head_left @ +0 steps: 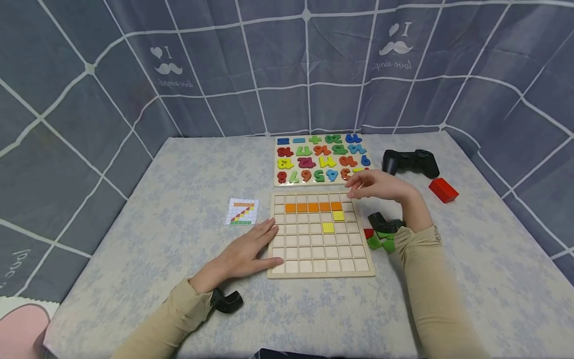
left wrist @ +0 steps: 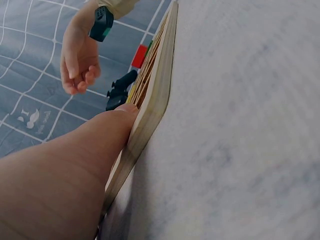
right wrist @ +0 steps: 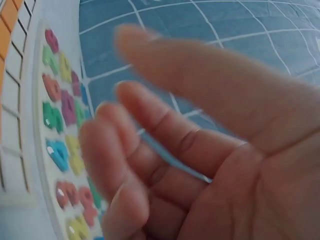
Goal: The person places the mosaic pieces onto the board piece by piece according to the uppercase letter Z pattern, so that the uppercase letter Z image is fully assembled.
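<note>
A wooden grid board (head_left: 321, 274) lies flat on the table. A row of orange square tiles (head_left: 313, 207) fills part of its upper area, and two yellow tiles (head_left: 328, 228) step down and left from the right end. My left hand (head_left: 245, 253) rests on the board's left edge, fingers spread, thumb at the lower left corner. Over the board's upper right corner hovers my right hand (head_left: 381, 186); the right wrist view shows its loosely bent fingers (right wrist: 160, 122) with nothing between them. Left of the board lies a pattern card (head_left: 242, 211) with orange, yellow, red and green squares.
Loose green tiles (head_left: 374, 242) and a red tile (head_left: 368, 233) lie beside the board's right edge, below my right wrist. Behind it is a colourful number puzzle (head_left: 306, 163). A black game controller (head_left: 411, 162) and a red block (head_left: 444, 190) sit at the back right.
</note>
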### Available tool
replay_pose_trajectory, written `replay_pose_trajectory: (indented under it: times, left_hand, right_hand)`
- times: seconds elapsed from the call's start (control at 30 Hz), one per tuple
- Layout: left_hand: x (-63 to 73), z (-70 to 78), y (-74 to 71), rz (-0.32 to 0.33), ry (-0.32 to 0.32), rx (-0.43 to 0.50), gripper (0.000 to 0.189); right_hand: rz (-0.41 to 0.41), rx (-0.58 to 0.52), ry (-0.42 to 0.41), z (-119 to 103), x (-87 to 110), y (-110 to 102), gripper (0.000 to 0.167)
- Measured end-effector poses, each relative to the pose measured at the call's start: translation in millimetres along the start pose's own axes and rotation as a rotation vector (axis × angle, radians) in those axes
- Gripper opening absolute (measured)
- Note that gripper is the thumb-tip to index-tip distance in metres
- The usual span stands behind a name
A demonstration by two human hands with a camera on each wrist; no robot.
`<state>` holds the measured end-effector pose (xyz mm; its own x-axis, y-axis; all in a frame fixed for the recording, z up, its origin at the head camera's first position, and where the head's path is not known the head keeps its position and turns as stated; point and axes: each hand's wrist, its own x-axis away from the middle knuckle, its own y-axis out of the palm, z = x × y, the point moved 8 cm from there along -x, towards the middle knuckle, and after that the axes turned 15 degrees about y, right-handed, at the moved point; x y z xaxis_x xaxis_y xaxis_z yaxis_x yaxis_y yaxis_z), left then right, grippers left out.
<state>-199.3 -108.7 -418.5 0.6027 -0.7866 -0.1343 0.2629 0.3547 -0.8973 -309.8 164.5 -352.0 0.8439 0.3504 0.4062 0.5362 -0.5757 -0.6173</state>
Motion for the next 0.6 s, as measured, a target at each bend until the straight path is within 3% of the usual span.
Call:
replay_pose_trajectory:
  times: [0.3,0.6]
  left_hand:
    - [0.4,-0.4,-0.9,-0.001,-0.007,-0.001,0.083]
    - [-0.2,0.4,-1.4,0.002,-0.001,-0.002,0.082]
  right_hand:
    - [0.041,-0.066,0.01,21.9,29.9,-35.9,0.038]
    - [0.12,-0.111,0.058,63.3,47.0,-54.9,0.039]
